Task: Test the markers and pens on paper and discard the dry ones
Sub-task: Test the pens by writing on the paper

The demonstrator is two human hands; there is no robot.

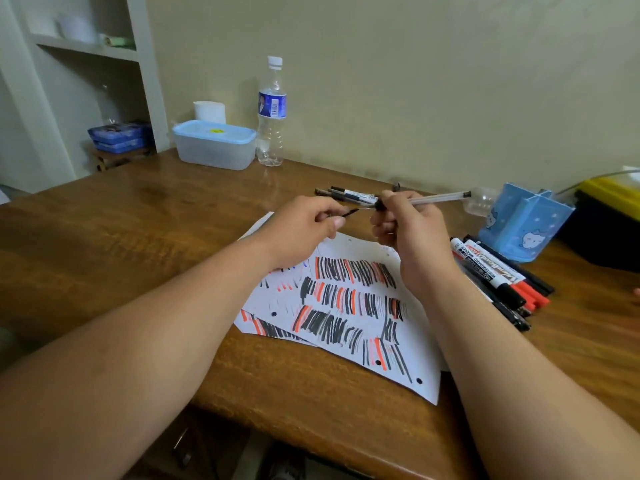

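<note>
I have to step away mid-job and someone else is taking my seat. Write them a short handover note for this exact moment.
Hands: the left hand pinches a small dark piece, apparently the pen's cap. The right hand grips the clear pen near its tip end, above the paper.
Things: whiteboard markers lie grouped on the table right of the paper. A few pens lie behind the hands. The blue holder stands beyond the markers.
Done: the paper carries many black and red test strokes.
Left: try this pen on the paper, then sort it. Which group holds the dry ones cannot be told.
</note>
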